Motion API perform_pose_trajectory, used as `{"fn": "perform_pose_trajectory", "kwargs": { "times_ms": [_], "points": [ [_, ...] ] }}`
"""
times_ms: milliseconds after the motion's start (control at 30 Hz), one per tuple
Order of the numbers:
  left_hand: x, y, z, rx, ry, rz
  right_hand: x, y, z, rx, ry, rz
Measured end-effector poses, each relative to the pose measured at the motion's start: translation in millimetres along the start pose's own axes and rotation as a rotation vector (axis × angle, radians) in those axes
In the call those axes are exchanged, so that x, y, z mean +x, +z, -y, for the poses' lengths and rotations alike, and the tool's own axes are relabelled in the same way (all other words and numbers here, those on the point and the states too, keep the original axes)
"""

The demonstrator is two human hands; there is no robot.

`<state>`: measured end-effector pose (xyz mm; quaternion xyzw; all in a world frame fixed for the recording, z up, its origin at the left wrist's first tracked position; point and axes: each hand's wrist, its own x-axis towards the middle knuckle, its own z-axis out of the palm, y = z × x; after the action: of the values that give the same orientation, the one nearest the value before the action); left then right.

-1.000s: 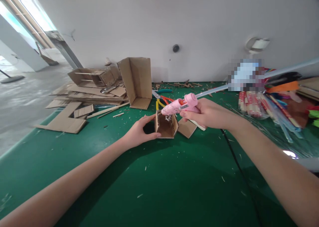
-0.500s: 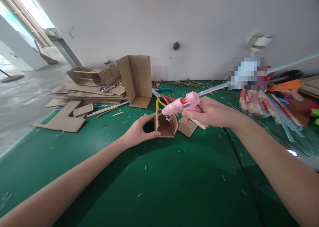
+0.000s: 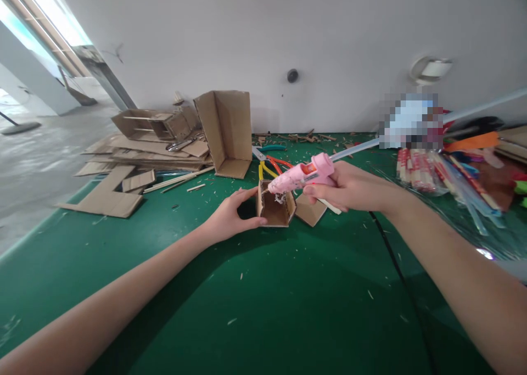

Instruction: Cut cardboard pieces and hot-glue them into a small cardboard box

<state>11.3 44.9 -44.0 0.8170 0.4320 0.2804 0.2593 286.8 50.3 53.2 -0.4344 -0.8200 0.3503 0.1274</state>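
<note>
My right hand [image 3: 349, 188] is wrapped round the handle of a pink hot glue gun [image 3: 302, 174], with a long clear glue stick [image 3: 356, 149] running out of its back. The nozzle points left, at the top edge of a small open cardboard box [image 3: 276, 213]. Around the left side of that box, my left hand [image 3: 234, 216] is closed, thumb at the near edge and fingers behind. Stringy glue hangs below the gun's tip. A flat cardboard piece [image 3: 310, 210] lies just right of the box, partly under the right hand.
Behind the box lie pliers with yellow handles [image 3: 267, 169] and a tool with orange handles [image 3: 279, 162]. A tall cardboard corner piece [image 3: 230, 133] stands at the back, beside stacked cardboard [image 3: 123, 155]. Bagged sticks [image 3: 420, 169] lie right. A black cable [image 3: 393, 259] crosses the green table [image 3: 185, 309].
Both hands hold nearly the same positions on the box and glue gun. The whole view has shifted very slightly; nothing was taken up or let go.
</note>
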Motion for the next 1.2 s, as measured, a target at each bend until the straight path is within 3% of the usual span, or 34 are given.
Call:
{"fn": "perform_pose_trajectory", "kwargs": {
  "times_ms": [1200],
  "points": [
    [1.1,1.9,4.0,0.037,0.003,-0.011,-0.2,1.0,-2.5,-0.047,-0.026,-0.019]
  ]
}}
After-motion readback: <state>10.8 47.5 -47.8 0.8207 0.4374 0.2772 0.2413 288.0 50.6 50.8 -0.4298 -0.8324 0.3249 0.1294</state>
